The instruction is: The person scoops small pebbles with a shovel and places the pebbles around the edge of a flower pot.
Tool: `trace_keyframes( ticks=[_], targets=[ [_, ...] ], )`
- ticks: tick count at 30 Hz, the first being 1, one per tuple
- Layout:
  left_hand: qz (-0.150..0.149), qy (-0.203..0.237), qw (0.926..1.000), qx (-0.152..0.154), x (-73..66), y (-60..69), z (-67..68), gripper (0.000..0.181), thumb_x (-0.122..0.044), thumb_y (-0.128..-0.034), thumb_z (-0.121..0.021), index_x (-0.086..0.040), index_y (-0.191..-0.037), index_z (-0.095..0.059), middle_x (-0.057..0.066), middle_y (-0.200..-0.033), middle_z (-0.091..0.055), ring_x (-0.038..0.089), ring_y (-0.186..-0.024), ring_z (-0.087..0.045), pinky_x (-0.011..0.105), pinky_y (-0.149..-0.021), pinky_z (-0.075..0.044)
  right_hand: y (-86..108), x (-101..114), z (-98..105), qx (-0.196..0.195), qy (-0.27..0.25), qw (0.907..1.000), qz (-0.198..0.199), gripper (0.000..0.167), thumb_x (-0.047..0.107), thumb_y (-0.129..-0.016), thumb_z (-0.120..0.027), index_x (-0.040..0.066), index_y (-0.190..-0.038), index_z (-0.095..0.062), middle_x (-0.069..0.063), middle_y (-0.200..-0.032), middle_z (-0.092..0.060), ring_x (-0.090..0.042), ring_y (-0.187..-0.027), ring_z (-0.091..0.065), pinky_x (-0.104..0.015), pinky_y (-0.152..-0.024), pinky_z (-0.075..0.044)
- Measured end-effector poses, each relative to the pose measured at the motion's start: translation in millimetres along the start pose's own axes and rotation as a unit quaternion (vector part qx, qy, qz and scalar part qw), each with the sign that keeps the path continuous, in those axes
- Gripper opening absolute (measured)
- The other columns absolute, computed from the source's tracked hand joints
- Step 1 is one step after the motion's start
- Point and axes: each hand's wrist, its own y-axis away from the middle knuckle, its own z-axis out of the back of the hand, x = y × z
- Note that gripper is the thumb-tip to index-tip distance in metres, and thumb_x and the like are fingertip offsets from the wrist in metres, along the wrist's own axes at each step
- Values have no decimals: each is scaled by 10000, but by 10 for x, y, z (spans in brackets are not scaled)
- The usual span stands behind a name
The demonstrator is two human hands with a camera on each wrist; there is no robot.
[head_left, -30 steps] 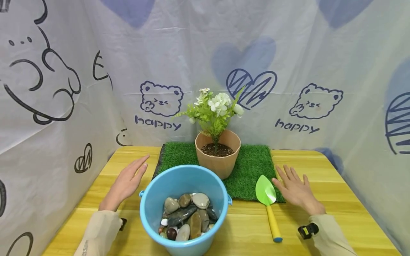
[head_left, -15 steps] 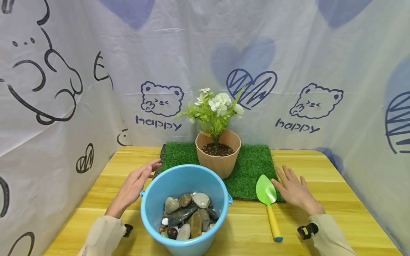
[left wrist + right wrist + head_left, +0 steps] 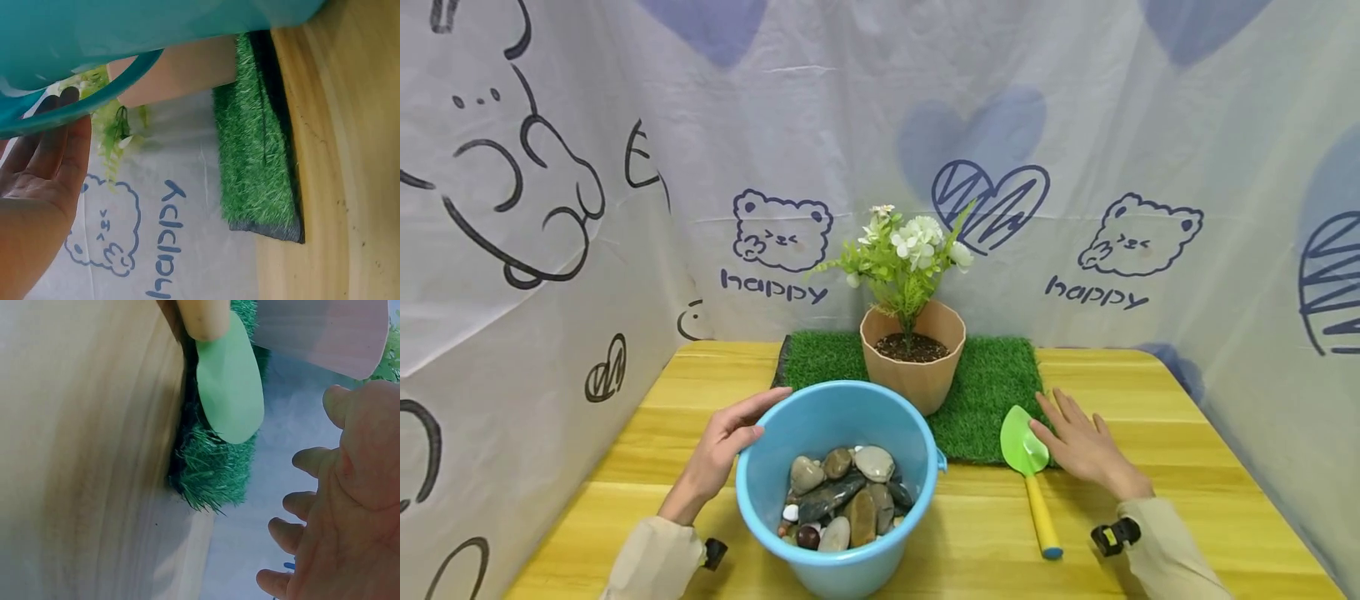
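A light blue bucket [image 3: 842,417] holding stones [image 3: 861,508] stands at the front of the table. My left hand [image 3: 718,454] is at its left side, thumb at the rim and fingers fairly straight. In the left wrist view, the bucket's curved handle [image 3: 94,100] crosses in front of the fingers [image 3: 53,147]. My right hand [image 3: 1086,446] is spread, palm down, just right of a hand trowel [image 3: 1032,479] with a green blade and yellow handle. In the right wrist view its fingers are apart, holding nothing.
A peach flowerpot [image 3: 913,379] with soil and a white-flowered plant [image 3: 910,250] stands on a green turf mat [image 3: 992,387] behind the bucket. The trowel's blade lies on the mat's front edge. Printed curtains [image 3: 1015,50] enclose the wooden table [image 3: 1150,417].
My left hand has moved right, from beside the bucket to its rim. The right hand has shifted slightly left toward the trowel blade.
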Motion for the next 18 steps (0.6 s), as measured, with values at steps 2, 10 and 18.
trace_keyframes(
  ticks=[2, 10, 18],
  targets=[
    [-12, 107, 9999, 124, 3, -17, -19, 532, -28, -918, -361, -28, -1436, -481, 246, -1409, -514, 171, -1151, -641, 351, -872, -564, 10, -2, 18, -34, -15, 10000, 2, 707, 522, -1033, -286, 71, -1569, -197, -280, -1604, -80, -498, -1456, -108, -740, -1090, -10],
    [-31, 352, 9987, 354, -9, -45, -67, 579, -28, -887, -280, 27, -1435, -456, 335, -1393, -476, 207, -1124, -649, 392, -825, -577, 81, -24, 33, -19, -73, 10000, 7, 711, 522, -1032, -286, 65, -1568, -194, -274, -1608, -70, -497, -1458, -102, -741, -1086, 7],
    [104, 315, 9977, 593, -51, -23, -70, 584, -26, -912, -350, -50, -1494, -396, 287, -1472, -413, 312, -1175, -611, 410, -809, -583, 112, -84, 53, -76, -45, 9998, 190, 708, 513, -1034, -295, 42, -1557, -222, -277, -1595, -148, -490, -1451, -161, -712, -1112, -85]
  ],
)
